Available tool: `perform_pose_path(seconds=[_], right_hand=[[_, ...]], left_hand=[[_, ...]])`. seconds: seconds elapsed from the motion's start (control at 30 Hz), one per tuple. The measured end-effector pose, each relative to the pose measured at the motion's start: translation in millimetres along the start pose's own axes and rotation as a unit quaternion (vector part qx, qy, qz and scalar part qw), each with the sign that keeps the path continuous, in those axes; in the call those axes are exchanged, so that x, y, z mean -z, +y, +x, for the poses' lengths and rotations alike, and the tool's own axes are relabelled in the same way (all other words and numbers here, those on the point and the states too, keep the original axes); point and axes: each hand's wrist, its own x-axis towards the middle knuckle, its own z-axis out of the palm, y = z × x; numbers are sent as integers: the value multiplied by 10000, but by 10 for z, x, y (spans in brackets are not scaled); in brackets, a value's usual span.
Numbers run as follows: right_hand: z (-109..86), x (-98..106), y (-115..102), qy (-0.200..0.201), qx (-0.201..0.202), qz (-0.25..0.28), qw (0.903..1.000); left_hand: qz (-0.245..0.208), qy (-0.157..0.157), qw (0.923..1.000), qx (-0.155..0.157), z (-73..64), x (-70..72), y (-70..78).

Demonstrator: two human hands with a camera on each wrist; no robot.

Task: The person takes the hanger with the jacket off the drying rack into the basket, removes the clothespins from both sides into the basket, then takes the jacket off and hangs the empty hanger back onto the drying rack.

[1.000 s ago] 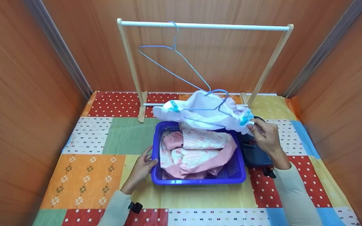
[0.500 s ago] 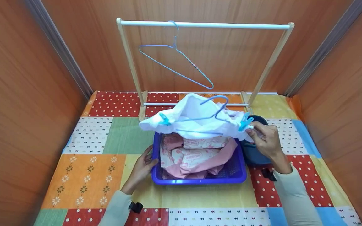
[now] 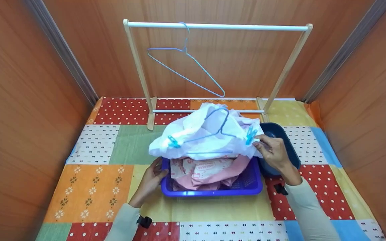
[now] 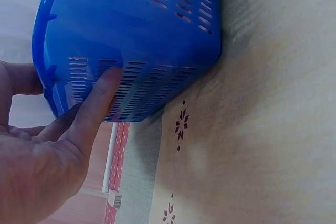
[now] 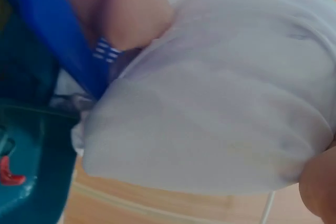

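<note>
My left hand (image 3: 151, 179) holds the purple-blue basket (image 3: 213, 193) at its left rim. In the left wrist view a finger (image 4: 100, 95) lies along the slotted side of the basket. Pink and white printed cloth (image 3: 209, 170) is bunched inside the basket. Above its far half is a white garment (image 3: 176, 129) with a blue wire hanger (image 3: 218, 133) on it. Clothespins sit near both ends, the left one (image 3: 173, 141) and the right one (image 3: 251, 135). My right hand (image 3: 273, 152) pinches the garment's right edge beside a clothespin; its fingertips are partly hidden.
A wooden rack with a white rail (image 3: 240, 26) stands behind, with a bare wire hanger (image 3: 185, 47) hung left of centre. A dark teal bin (image 3: 293, 155) stands right of the basket, a red piece (image 5: 11, 174) inside. Patchwork cloth (image 3: 92, 194) covers the floor; wood-grain panels surround it.
The right hand has brought the garment and hanger lower and nearer to me, over more of the basket. More of the bin shows. The left hand has stayed at the basket rim.
</note>
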Motion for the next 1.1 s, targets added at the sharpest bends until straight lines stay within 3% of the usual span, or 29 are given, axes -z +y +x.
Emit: perform_pose_path(seconds=[0.37, 0.63, 0.7, 0.87, 0.93, 1.1], right_hand=[[-184, -220, 64, 64, 19, -203, 9998], [-361, -279, 199, -318, 98, -302, 9990], [-402, -292, 231, -413, 130, -334, 9985], [-478, -319, 259, -581, 35, -395, 9975], [-505, -332, 262, -655, -15, -341, 9973], [-592, -381, 275, -787, -129, -153, 9967]], left_hand=[[333, 238, 9991, 93, -36, -6, -33], [625, 535, 9966, 67, -60, -31, -49], [665, 520, 9964, 111, -88, -35, 18], [728, 505, 9958, 230, -109, -35, 17], [703, 498, 9960, 244, -92, -24, -62], [532, 215, 9977, 371, -121, 41, -103]])
